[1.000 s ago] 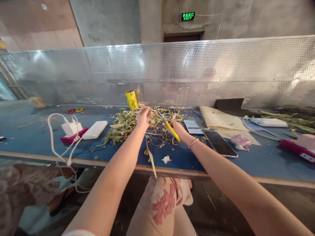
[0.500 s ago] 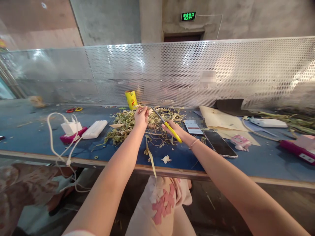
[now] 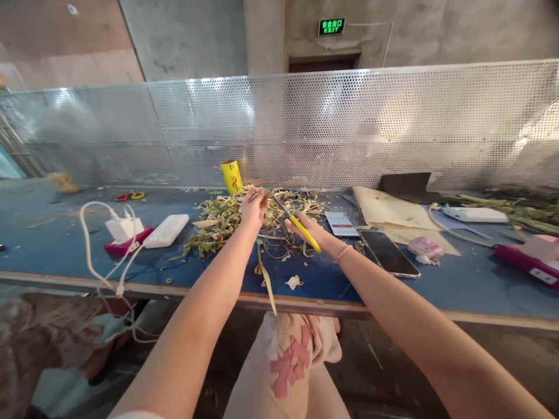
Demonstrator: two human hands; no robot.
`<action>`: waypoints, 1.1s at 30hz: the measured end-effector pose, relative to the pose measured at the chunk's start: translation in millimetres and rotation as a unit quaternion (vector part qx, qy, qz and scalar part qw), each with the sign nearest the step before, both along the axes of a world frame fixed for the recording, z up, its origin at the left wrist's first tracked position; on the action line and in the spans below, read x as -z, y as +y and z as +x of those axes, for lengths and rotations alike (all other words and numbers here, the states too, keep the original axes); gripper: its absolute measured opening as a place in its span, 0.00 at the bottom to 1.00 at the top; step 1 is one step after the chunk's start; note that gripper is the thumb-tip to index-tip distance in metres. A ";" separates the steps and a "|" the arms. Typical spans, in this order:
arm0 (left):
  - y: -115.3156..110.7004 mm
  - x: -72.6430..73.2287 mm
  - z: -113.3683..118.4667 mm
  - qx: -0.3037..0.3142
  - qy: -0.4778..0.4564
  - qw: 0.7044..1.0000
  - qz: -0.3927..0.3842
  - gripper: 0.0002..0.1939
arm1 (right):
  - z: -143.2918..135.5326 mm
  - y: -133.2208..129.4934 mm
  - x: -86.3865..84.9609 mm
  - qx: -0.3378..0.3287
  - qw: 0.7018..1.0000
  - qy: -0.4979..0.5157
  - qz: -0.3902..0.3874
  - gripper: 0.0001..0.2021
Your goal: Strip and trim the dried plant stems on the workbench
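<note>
A heap of dried, pale green plant trimmings (image 3: 216, 224) lies on the blue table in front of me. Over the heap, my left hand (image 3: 254, 208) is closed in a pinch; what sits between its fingertips is too small to make out. My right hand (image 3: 305, 226) grips a pair of yellow-handled scissors (image 3: 308, 234). Their blades point up and left, with the tips close to my left fingers. A long dry leaf strip (image 3: 268, 285) hangs over the table's front edge, beside a pale papery scrap (image 3: 294, 282).
Behind the heap stands a yellow cardboard tube (image 3: 231, 177). On the left are red and yellow scissors (image 3: 130, 196), a white power bank (image 3: 166, 231) and a power strip (image 3: 126, 243) with cables. Rightward lie a dark phone (image 3: 388, 254), another lit phone (image 3: 343, 223) and brown paper (image 3: 393, 208). A perforated metal screen (image 3: 305, 128) closes the back.
The view has shifted very slightly. Both hands and the scissors stay in almost the same place over the heap.
</note>
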State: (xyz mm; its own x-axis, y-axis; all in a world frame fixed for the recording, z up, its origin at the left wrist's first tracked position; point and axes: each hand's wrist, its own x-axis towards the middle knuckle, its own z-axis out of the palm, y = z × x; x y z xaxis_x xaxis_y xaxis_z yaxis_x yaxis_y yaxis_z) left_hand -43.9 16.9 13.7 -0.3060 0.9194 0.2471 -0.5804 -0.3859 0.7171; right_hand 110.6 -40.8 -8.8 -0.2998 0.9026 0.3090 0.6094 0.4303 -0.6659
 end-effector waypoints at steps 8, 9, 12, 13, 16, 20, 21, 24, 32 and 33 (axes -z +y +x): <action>-0.2 1.4 2.2 0.023 0.014 1.000 -0.009 0.08 | 0.2 3.2 3.4 0.005 1.000 0.016 0.018 0.19; 0.2 1.3 2.1 0.022 0.016 1.000 -0.006 0.07 | 0.4 3.7 3.8 0.006 1.000 0.016 0.020 0.19; 1.8 1.5 1.3 0.021 0.031 0.999 0.002 0.06 | 0.8 4.6 4.3 0.014 1.000 0.010 0.018 0.18; 2.4 1.7 1.0 0.022 0.036 0.999 0.003 0.06 | 0.8 4.9 4.4 0.018 1.000 0.009 0.017 0.17; 3.7 2.0 0.6 0.023 0.043 0.999 0.008 0.05 | 0.6 5.8 4.7 0.020 1.000 0.012 0.016 0.17; 4.5 2.3 0.5 0.004 0.058 0.998 0.020 0.05 | 0.1 7.7 5.6 0.017 1.000 0.010 0.021 0.17; 4.6 2.3 0.6 -0.002 0.062 0.998 0.021 0.05 | 0.1 8.0 5.7 0.017 1.000 0.008 0.024 0.17; 4.8 2.5 0.8 -0.016 0.073 0.997 0.017 0.04 | -0.2 8.4 5.4 0.018 0.999 0.000 0.028 0.16; 5.4 1.8 -0.3 -0.032 0.068 0.997 0.008 0.03 | -1.1 7.2 2.7 0.029 0.999 -0.024 0.014 0.15; 5.2 1.5 -0.6 -0.032 0.065 0.997 0.003 0.04 | -1.1 6.9 2.2 0.028 0.999 -0.024 0.017 0.15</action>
